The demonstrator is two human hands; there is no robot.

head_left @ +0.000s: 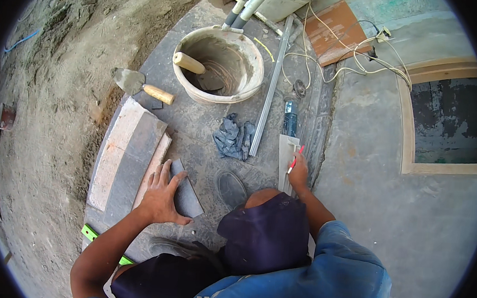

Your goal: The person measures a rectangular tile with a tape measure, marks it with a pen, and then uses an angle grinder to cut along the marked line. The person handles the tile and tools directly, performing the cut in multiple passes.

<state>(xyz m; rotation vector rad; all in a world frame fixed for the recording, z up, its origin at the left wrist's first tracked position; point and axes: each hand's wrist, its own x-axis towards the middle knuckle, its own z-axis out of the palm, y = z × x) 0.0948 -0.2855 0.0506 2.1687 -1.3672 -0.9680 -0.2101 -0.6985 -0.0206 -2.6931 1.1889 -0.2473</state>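
My left hand [160,198] lies with its fingers spread over a small grey tile piece [189,198], beside longer tile strips [125,166] with pale edges. Pinched in my right hand [299,173] is a red-and-white pen [295,159]. That hand is over a long pale flat tool [285,152], perhaps a plastering trowel, partly hidden by the hand and knee. Just beyond it sits a blue angle grinder [290,118] with a dark disc [299,88]. Crumpled dark cloth or gloves [232,136] lie between my hands, farther off.
A mortar-stained bucket [250,87] has a pale handle [189,63] leaning inside. Left of it lies a pointing trowel [157,94]; right, a metal straightedge [271,91]. Cables [341,69] cross a brown board [336,32]. A green level [88,231] is by my left arm. Soil borders the slab.
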